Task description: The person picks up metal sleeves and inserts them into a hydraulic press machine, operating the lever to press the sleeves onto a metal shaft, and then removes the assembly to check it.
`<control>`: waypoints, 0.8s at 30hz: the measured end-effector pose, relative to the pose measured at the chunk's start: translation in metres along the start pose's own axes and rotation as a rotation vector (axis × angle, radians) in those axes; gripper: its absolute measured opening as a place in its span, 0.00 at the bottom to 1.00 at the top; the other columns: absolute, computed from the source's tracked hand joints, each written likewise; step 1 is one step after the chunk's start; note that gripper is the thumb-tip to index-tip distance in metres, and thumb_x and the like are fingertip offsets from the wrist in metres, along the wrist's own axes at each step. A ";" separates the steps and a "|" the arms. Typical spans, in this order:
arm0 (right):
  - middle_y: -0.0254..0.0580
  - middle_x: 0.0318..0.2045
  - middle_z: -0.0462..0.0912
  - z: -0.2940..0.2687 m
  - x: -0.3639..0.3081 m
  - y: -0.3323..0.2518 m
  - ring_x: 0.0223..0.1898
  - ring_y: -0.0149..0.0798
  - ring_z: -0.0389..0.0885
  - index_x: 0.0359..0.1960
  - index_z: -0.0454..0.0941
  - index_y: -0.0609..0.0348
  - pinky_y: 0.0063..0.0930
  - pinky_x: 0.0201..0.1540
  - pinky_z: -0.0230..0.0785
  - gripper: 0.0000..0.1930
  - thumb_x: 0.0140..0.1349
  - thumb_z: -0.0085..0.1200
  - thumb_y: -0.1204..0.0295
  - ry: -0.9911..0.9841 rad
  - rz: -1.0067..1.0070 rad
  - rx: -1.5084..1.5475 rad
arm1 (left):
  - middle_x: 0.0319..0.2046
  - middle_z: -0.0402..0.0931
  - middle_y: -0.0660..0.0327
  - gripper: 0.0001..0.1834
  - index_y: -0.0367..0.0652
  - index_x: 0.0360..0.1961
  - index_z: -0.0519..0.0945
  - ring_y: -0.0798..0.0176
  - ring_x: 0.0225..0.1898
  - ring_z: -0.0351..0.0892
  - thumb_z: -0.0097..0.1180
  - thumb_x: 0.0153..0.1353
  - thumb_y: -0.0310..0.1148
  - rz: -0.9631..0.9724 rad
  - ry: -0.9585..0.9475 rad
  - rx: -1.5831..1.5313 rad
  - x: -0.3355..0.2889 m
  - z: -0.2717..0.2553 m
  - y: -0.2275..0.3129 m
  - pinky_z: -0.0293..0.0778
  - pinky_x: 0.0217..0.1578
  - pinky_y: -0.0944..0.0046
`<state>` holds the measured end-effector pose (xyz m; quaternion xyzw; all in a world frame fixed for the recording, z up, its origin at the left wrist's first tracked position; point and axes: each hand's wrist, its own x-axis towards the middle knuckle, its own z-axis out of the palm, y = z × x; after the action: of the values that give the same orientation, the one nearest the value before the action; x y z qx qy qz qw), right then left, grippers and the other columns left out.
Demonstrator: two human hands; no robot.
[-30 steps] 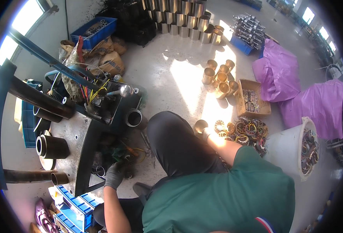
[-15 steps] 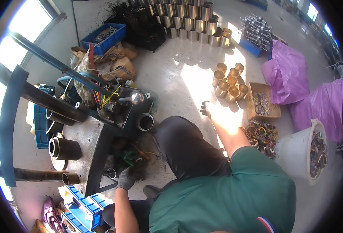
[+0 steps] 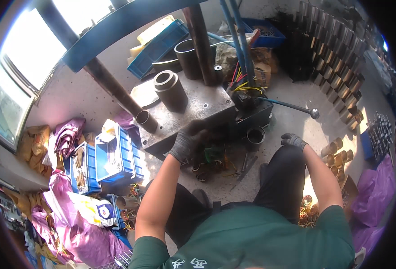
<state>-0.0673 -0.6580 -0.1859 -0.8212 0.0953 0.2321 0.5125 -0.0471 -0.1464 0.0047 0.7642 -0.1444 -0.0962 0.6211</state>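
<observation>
My left hand [image 3: 184, 146], in a grey glove, is at the front edge of the thick steel press table [image 3: 198, 103]. Its fingers merge with the dark shadow there, so I cannot tell whether they hold anything. Over my right knee hovers my right hand [image 3: 293, 140], also gloved, its fingers loosely bent and nothing visible in them. A dark hollow cylinder [image 3: 255, 135] stands on the floor between my hands. Below the table edge lies a dark heap with green material [image 3: 213, 154] and thin wires. A stepped steel sleeve [image 3: 170, 92] and a shorter ring [image 3: 146, 121] stand on the table.
A blue lever with a ball end [image 3: 313, 113] juts out right of the press. Brass-coloured cylinders [image 3: 337, 157] stand at the right, beyond my right forearm. Stacked metal cylinders [image 3: 337, 54] line the far right. Blue crates [image 3: 113, 154] and purple sacks [image 3: 81, 233] crowd the left.
The view has swung left toward the press. My right hand has drawn back from near the brass-coloured cylinders to above my knee. My left hand has shifted to the table's front edge.
</observation>
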 end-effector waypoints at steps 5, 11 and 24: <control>0.52 0.46 0.87 -0.003 -0.021 -0.161 0.48 0.50 0.86 0.64 0.75 0.58 0.41 0.56 0.76 0.26 0.64 0.58 0.66 0.062 -0.565 -0.581 | 0.46 0.84 0.59 0.19 0.39 0.57 0.80 0.64 0.48 0.82 0.63 0.66 0.31 0.120 0.337 -0.327 0.046 -0.040 -0.019 0.78 0.49 0.64; 0.49 0.52 0.83 0.121 -0.034 -0.376 0.57 0.53 0.79 0.66 0.70 0.56 0.50 0.70 0.61 0.29 0.63 0.61 0.67 0.458 -1.070 -0.936 | 0.39 0.80 0.63 0.18 0.42 0.53 0.80 0.67 0.40 0.80 0.64 0.63 0.36 0.035 0.782 -0.366 0.051 -0.081 -0.052 0.75 0.41 0.65; 0.60 0.50 0.84 0.231 0.089 -0.527 0.52 0.58 0.83 0.74 0.63 0.54 0.49 0.57 0.73 0.34 0.67 0.55 0.59 0.402 -0.829 -1.224 | 0.44 0.85 0.46 0.21 0.36 0.49 0.83 0.49 0.48 0.85 0.66 0.60 0.40 -0.055 0.883 -0.073 0.077 -0.068 -0.049 0.77 0.53 0.54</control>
<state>0.1528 -0.2060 0.1074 -0.9537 -0.2748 -0.1216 -0.0156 0.0524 -0.1011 -0.0266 0.7132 0.1586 0.2179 0.6471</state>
